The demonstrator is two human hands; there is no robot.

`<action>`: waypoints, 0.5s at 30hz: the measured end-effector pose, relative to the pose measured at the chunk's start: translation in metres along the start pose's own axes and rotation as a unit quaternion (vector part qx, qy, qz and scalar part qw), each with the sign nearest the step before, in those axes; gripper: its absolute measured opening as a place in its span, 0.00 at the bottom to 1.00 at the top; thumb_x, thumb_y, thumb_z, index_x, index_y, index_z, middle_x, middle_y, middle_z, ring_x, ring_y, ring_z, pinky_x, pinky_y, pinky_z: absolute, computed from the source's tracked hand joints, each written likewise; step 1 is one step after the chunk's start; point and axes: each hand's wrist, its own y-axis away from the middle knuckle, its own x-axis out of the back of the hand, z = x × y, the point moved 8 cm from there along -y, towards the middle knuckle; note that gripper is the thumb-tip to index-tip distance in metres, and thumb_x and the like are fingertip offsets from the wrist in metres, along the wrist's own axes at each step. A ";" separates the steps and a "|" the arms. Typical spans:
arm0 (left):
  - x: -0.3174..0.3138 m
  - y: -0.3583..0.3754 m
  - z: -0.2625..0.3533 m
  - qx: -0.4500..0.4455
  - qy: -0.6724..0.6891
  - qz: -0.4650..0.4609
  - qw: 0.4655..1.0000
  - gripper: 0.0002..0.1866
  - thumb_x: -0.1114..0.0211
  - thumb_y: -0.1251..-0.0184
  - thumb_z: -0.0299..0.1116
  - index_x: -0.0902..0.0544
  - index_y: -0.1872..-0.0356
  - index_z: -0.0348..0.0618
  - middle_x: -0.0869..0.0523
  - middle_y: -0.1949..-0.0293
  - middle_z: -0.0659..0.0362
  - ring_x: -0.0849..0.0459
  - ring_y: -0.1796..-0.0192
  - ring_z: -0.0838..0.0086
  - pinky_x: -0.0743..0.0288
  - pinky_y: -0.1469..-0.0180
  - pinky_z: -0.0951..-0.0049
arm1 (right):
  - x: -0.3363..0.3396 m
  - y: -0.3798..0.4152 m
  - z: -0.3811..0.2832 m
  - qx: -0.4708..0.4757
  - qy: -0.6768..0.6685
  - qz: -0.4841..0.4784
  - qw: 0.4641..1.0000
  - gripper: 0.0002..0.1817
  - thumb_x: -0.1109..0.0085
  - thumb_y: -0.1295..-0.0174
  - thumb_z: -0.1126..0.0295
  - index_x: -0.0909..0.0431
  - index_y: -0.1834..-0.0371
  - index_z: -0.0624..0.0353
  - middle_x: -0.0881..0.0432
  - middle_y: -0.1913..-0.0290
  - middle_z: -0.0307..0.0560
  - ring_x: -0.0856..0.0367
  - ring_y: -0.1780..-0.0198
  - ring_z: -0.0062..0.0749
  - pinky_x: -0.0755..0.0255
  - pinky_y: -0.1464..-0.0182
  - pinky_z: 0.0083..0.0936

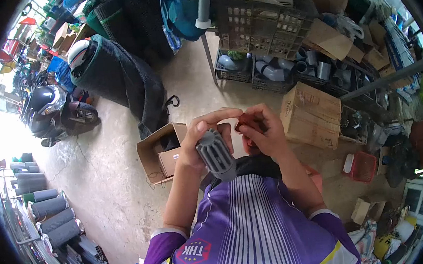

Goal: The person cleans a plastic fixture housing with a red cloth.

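Note:
My left hand (192, 142) is closed around a grey slotted plastic strainer (216, 155), a ribbed cylinder with long openings in its side and a narrower end towards my body. Its index finger stretches across to a small reddish-brown part (246, 122). That part sits pinched between the thumb and fingers of my right hand (267, 131), which cover much of it. Both hands are raised in front of my chest, close together. Below them an open cardboard box (149, 159) stands on the floor, holding a smaller carton (170, 161).
A closed cardboard box (311, 116) stands to the right, by crates (273, 83) of grey pipe fittings. Rolls of dark mesh (112, 75) and a motorbike (56, 112) are at the left. A red basket (362, 167) lies at the right. Grey rolls (53, 206) line the left edge.

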 end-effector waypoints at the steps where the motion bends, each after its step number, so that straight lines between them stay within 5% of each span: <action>1: 0.001 -0.001 -0.005 0.006 0.008 0.010 1.000 0.48 0.50 0.40 0.62 0.33 0.44 0.13 0.18 0.64 0.41 0.21 0.74 0.72 0.21 0.75 0.77 | 0.001 0.002 -0.002 0.010 -0.020 0.016 1.000 0.15 0.37 0.40 0.76 0.30 0.53 0.60 0.17 0.60 0.47 0.17 0.63 0.21 0.25 0.66 0.17; 2: 0.000 0.000 -0.011 0.019 0.034 0.006 0.999 0.47 0.53 0.39 0.64 0.32 0.42 0.19 0.19 0.75 0.49 0.21 0.76 0.73 0.22 0.75 0.78 | 0.001 0.003 -0.006 0.020 -0.040 0.033 0.998 0.15 0.37 0.40 0.77 0.30 0.52 0.61 0.17 0.59 0.47 0.17 0.63 0.22 0.24 0.66 0.17; 5: -0.004 -0.003 -0.016 0.035 0.094 0.023 0.995 0.47 0.55 0.39 0.66 0.31 0.41 0.23 0.24 0.83 0.55 0.21 0.77 0.74 0.22 0.76 0.78 | 0.006 0.007 -0.014 0.106 -0.022 0.087 0.990 0.13 0.38 0.40 0.77 0.28 0.54 0.63 0.16 0.59 0.49 0.15 0.63 0.25 0.23 0.66 0.18; 8: -0.005 -0.007 -0.013 -0.005 0.091 -0.012 0.996 0.47 0.58 0.37 0.67 0.30 0.43 0.22 0.21 0.77 0.51 0.21 0.77 0.75 0.22 0.75 0.78 | 0.011 0.015 -0.026 0.149 0.048 0.113 0.981 0.10 0.38 0.41 0.78 0.25 0.57 0.65 0.15 0.62 0.50 0.15 0.65 0.27 0.22 0.65 0.21; 11: 0.003 -0.009 -0.001 -0.019 0.066 0.087 0.994 0.46 0.60 0.35 0.66 0.30 0.43 0.22 0.21 0.66 0.47 0.21 0.78 0.75 0.22 0.73 0.77 | 0.001 0.025 -0.060 0.170 0.111 0.104 0.974 0.10 0.36 0.45 0.79 0.22 0.59 0.64 0.15 0.65 0.49 0.14 0.66 0.28 0.21 0.65 0.22; 15: 0.012 -0.008 0.013 -0.088 -0.044 0.077 0.992 0.35 0.62 0.31 0.61 0.23 0.62 0.32 0.24 0.61 0.46 0.21 0.76 0.72 0.20 0.71 0.74 | -0.031 0.027 -0.083 0.158 0.156 -0.002 0.975 0.14 0.33 0.49 0.78 0.21 0.59 0.61 0.15 0.69 0.47 0.14 0.68 0.30 0.22 0.68 0.22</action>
